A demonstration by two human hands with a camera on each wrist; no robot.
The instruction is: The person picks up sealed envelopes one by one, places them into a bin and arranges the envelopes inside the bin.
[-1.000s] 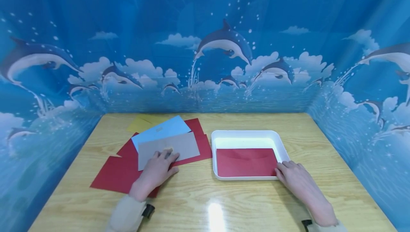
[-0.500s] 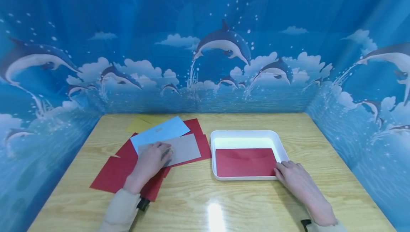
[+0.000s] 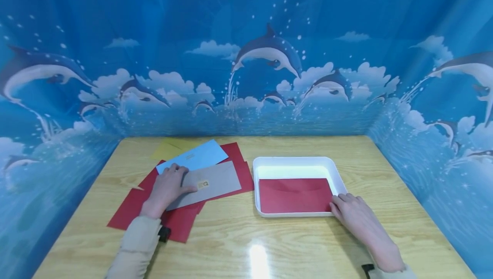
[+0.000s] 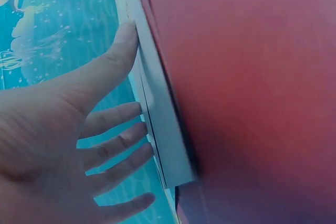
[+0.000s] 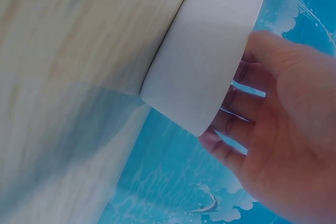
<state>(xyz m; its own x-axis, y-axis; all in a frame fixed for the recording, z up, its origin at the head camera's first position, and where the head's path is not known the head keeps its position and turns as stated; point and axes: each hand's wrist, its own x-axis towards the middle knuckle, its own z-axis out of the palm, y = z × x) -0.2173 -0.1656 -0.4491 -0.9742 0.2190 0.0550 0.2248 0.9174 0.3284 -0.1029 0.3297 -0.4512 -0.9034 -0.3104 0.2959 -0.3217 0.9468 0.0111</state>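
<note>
A grey envelope with a small stamp-like print lies on top of several red envelopes. My left hand rests on its left end, thumb and fingers spread apart. In the left wrist view the fingertips touch the face of the grey envelope. Partly under it is a light blue envelope. At the right, a white tray holds a red envelope lying flat. My right hand grips the tray's near right corner, its fingers bent over the rim.
A yellow envelope lies at the back left of the wooden table. A blue curtain printed with dolphins surrounds the table at the back and both sides.
My left hand has slid left along the grey envelope, uncovering its stamp-like print. The grey envelope has tilted slightly, and a red one below has shifted a little. The right hand stays put.
</note>
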